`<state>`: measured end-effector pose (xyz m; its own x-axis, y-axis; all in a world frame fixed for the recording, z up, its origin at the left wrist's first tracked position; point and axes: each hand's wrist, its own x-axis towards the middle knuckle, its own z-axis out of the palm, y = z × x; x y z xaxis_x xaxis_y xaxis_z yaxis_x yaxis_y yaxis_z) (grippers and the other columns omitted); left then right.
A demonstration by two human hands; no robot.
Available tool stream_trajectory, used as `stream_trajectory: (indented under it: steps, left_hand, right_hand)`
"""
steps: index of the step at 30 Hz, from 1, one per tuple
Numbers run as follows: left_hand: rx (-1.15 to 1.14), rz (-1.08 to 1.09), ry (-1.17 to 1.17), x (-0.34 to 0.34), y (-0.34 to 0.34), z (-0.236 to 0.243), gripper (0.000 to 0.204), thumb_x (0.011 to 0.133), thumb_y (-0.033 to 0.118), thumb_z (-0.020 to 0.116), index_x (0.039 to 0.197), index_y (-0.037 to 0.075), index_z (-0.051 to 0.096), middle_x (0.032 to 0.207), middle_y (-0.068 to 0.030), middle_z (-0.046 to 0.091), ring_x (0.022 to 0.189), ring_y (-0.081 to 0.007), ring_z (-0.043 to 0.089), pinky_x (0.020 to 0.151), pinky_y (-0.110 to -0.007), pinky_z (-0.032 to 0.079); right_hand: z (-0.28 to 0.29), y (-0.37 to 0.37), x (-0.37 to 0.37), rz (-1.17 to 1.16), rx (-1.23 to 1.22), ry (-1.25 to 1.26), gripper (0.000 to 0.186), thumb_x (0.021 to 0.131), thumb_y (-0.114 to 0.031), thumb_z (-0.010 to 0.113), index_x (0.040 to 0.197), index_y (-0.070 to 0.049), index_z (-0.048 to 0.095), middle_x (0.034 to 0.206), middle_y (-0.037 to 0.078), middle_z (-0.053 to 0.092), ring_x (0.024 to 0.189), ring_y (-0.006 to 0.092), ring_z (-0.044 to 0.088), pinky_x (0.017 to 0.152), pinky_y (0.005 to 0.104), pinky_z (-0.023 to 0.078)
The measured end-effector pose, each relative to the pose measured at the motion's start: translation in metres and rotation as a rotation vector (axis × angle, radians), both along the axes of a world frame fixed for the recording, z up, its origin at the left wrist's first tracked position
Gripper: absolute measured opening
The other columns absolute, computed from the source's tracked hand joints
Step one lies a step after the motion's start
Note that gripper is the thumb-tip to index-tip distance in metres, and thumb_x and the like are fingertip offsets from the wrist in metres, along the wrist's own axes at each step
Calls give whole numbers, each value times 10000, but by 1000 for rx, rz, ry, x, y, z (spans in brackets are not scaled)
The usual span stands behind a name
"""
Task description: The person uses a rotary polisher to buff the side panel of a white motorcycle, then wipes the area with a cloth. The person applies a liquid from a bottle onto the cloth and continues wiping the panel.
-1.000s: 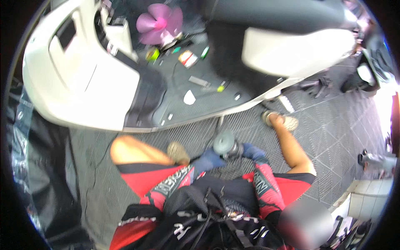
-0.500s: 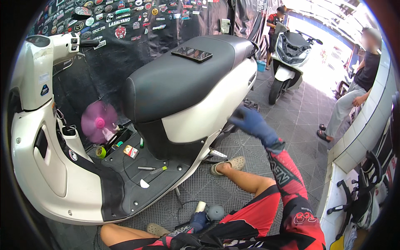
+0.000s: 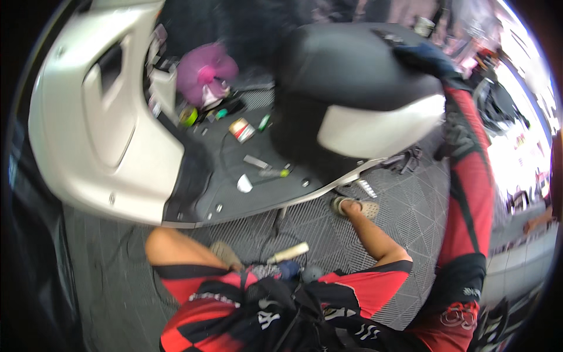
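My right hand (image 3: 422, 60), in a dark blue glove, reaches over the rear of the black scooter seat (image 3: 340, 64). Its fingers are smeared by motion, beside the dark phone (image 3: 387, 37) lying on the seat; whether they touch it I cannot tell. Low in front of me, my gloved left hand (image 3: 287, 270) is closed round a tool with a cream cylindrical body (image 3: 289, 253) and a grey round head (image 3: 311, 273). My lap partly hides that grip. The cream scooter (image 3: 117, 176) stands across in front of my legs.
On the footboard (image 3: 234, 199) lie a small red-and-white box (image 3: 241, 130), a green tube (image 3: 264, 122), a blade-like tool (image 3: 256, 162) and a white scrap (image 3: 244, 183). Behind it are a pink fan (image 3: 206, 73) and green tape (image 3: 188, 116). Dark cords cross the tiled floor.
My view has tipped downward. My right hand has gone from beside the scooter's lower side up over the seat to near the phone. The left hand stays low with the cream tool.
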<state>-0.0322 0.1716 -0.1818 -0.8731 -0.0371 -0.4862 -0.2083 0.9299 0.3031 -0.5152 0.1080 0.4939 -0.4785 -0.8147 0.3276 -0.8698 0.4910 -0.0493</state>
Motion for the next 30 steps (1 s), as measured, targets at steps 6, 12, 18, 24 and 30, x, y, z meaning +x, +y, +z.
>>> stream_trajectory:
  steps: [6,12,18,24,30]
  left_hand:
    - [43,127,-9,17,-16,4,541,865,383,731,1299,72,646,1251,-207,677,1161,-404,649,996,-468,522]
    - [82,159,-6,17,-22,8,564,876,405,718,1321,70,629,1276,-210,662,1181,-401,638,1010,-465,513]
    - [94,233,-48,42,-35,-3,588,886,427,706,1343,69,613,1301,-213,646,1200,-399,627,1024,-462,504]
    - [104,195,-51,31,-44,-3,612,897,449,694,1364,67,596,1326,-216,631,1219,-397,616,1038,-458,494]
    - [95,147,-91,29,-57,-19,636,907,471,681,1386,66,580,1351,-218,615,1239,-394,605,1053,-455,485]
  right_hand:
    - [21,-14,120,37,167,-451,585,941,-571,650,954,1,774,671,41,662,517,112,580,488,275,477]
    - [-69,-26,268,297,6,-471,510,863,-416,780,1105,30,724,810,54,679,676,115,629,625,266,505]
    - [-260,-133,361,365,412,-674,659,738,-572,792,1104,-24,765,882,160,775,781,290,755,782,390,575]
    - [-368,-161,378,160,358,-348,802,703,-681,790,1102,11,730,1044,234,727,982,371,728,852,436,591]
    - [-314,-83,340,274,229,-577,716,819,-602,764,1144,33,708,986,196,739,912,321,733,787,414,589]
